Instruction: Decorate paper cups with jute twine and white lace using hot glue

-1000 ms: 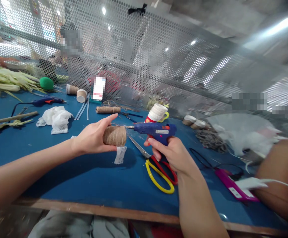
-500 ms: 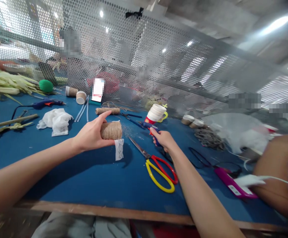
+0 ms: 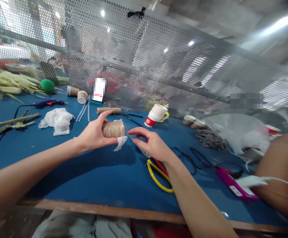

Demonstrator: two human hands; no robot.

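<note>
Your right hand no longer holds the blue plastic glue gun, now unseen; its grip is parted, seemingly empty, free beside the white lace strip. Your left hand clasps the tan twine-wrapped cylinder above the blue-topped bench.

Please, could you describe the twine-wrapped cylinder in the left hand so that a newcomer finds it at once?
Above the blue table, find the person's left hand. It grips a twine-wrapped cylinder, lying sideways, with a white lace strip hanging below. Unlike the thinner twine roll behind it, this one is held.
</note>
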